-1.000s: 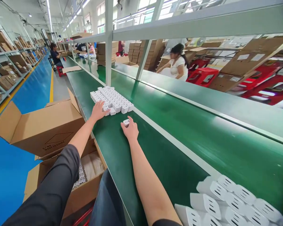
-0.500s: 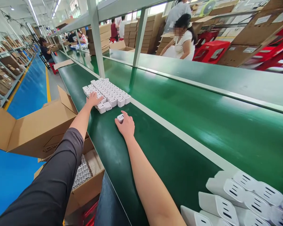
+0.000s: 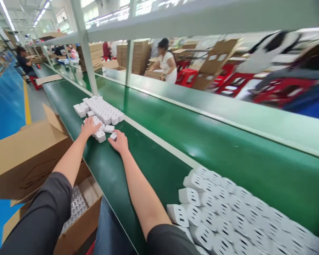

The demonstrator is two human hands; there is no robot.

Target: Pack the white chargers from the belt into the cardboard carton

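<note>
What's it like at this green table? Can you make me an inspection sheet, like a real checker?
Surface: green tabletop, shiny, with a white strip running along it.
Job's things: white slotted blocks in a far cluster, some askew, and a near cluster.
Clutter: flat cardboard farther along.
Hands: left grip spread over far blocks; right grip pinching one white block.
Cables: nothing seen on the tabletop.
Surroundings: open carton beside the table; red stool and co-worker across; right background blurred.

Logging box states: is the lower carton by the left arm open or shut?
Open: the lower carton is uncovered at the top, where rows of small pieces show inside.
</note>
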